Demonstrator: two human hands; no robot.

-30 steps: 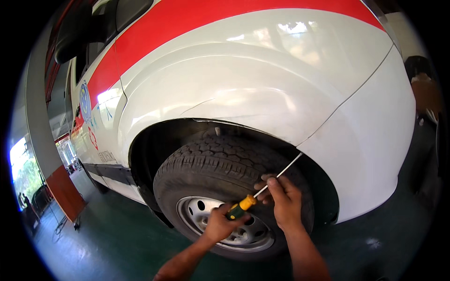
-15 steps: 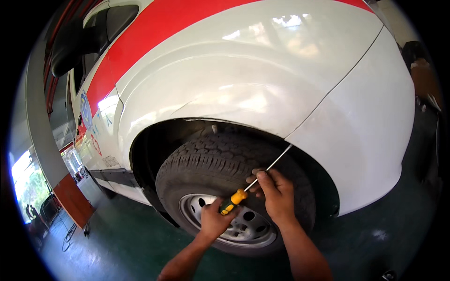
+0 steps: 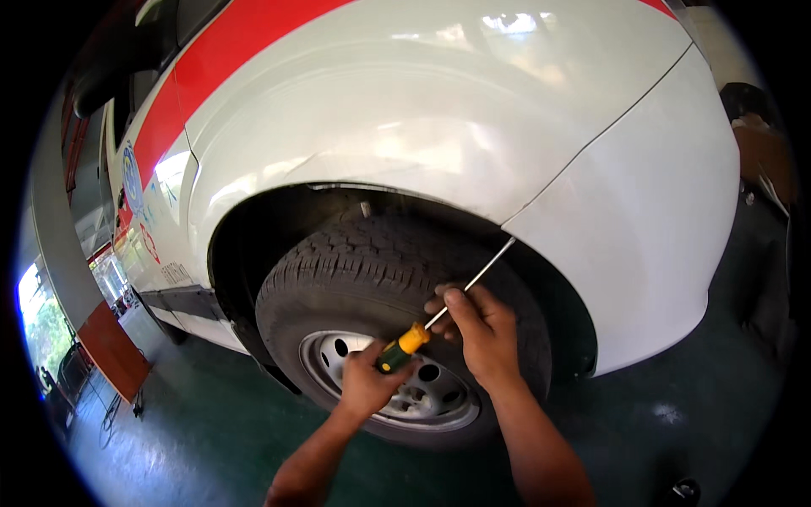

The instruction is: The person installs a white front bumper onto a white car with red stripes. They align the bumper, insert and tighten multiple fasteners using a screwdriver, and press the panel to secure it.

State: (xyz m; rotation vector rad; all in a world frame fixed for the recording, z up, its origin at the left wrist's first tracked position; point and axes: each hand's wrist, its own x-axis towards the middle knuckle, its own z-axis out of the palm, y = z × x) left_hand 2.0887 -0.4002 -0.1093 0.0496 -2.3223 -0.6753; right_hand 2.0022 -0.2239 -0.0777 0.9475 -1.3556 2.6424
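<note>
A screwdriver [image 3: 412,340] with a yellow and dark green handle slants up and right in front of the wheel. My left hand [image 3: 369,382] is closed round its handle. Higher up, my right hand [image 3: 480,329] pinches the metal shaft between thumb and fingers. The tip of the shaft reaches the wheel-arch edge, close to the seam between the white fender [image 3: 355,118] and the white bumper [image 3: 650,228]. Behind both hands stands the black tyre [image 3: 338,270] on a silver wheel rim [image 3: 317,359], partly covered by my left hand.
The white vehicle carries a red stripe [image 3: 236,51] and a dark side mirror [image 3: 118,51]. At the left stands a pillar with a reddish-brown base [image 3: 114,346], with a cable on the green floor [image 3: 220,422] beside it. A brown object [image 3: 764,156] lies at the far right.
The view has shifted, so the vehicle and hands appear a little farther left and higher. Both hands keep their hold on the screwdriver, whose tip stays by the seam.
</note>
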